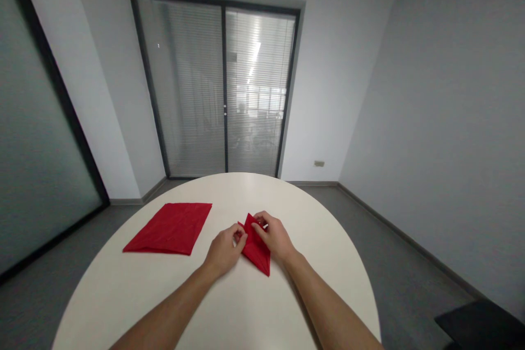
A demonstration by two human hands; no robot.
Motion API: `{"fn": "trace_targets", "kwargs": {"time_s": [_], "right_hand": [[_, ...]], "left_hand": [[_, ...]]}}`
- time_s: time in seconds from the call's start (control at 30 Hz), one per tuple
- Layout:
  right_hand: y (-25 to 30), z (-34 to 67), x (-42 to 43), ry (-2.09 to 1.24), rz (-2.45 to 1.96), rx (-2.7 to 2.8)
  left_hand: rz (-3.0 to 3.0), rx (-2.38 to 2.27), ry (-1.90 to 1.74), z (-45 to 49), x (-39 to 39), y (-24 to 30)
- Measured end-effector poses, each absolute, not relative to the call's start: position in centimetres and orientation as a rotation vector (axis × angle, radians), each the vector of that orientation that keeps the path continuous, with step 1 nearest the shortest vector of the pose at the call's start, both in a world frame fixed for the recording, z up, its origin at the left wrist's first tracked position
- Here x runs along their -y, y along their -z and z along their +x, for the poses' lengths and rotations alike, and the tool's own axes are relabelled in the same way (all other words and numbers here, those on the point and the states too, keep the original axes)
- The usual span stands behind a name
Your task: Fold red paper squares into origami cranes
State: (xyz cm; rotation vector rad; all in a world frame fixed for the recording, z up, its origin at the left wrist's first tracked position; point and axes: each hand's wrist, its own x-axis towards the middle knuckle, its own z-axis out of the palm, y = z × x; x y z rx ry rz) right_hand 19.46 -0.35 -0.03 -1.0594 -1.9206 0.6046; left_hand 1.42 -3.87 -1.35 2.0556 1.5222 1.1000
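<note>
A small folded red cloth, pointed at its top and bottom, is between my hands over the middle of the table. On its left side, my left hand pinches a corner between thumb and fingers. My right hand grips the upper right part, the thumb in front and the fingers curled behind it. Part of the cloth's right edge is hidden by that hand. Left of my hands, a larger red cloth lies flat, with faint creases and layered edges along its front.
The round white table curves away on all sides. Beyond it stand a dark-framed glass partition with blinds and white walls. A black flat object, perhaps a chair seat, is at the lower right near the grey floor.
</note>
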Motion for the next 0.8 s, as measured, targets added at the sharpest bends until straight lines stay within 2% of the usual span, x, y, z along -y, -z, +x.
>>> {"fn": "trace_targets", "kwargs": {"time_s": [0.27,0.5,0.8], "right_hand": [[0.4,20.3,-0.4,-0.734,-1.027,1.855],[1.5,22.0,-1.5,-1.048,-1.050,1.840],[2.1,21.9,-1.0,-0.878,-1.007,2.048]], "left_hand": [[1.908,-1.542,-1.178,1.1,3.0,2.0],[1.938,-1.631,-1.099,0.8,3.0,2.3],[2.197,-1.684,-1.022,0.7,3.5,2.5]]}}
